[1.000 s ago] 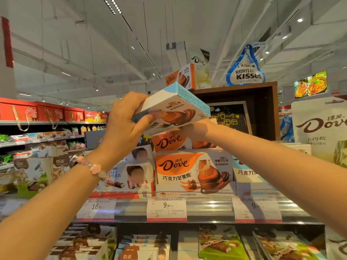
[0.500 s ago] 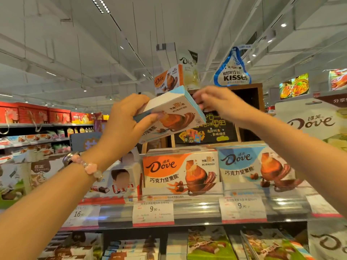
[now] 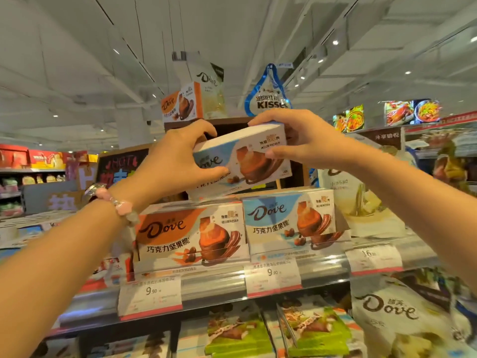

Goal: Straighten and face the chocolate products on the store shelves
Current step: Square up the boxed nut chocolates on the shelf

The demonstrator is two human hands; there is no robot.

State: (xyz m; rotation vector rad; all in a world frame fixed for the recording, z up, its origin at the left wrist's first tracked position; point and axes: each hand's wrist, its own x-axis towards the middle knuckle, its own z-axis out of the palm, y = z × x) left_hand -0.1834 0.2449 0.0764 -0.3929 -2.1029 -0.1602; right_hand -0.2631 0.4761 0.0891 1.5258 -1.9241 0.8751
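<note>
I hold a blue Dove chocolate box (image 3: 247, 161) in the air above the top shelf, tilted with its front toward me. My left hand (image 3: 175, 161) grips its left end, thumb on the front. My right hand (image 3: 302, 138) grips its right end, fingers over the top edge and thumb on the front. Below it, on the shelf, an orange Dove box (image 3: 191, 233) and a blue Dove box (image 3: 291, 220) stand side by side facing front.
Price tags (image 3: 272, 276) hang on the shelf rail (image 3: 219, 285). Green chocolate packs (image 3: 237, 334) fill the shelf below. White Dove bags (image 3: 397, 321) hang at right. An orange Dove box (image 3: 180, 104) and a Kisses sign (image 3: 269, 99) top the display.
My right hand has come down onto the box's right end and gripped it. The box has turned from steeply tilted to nearly level, front facing me, and moved right over the shelf boxes.
</note>
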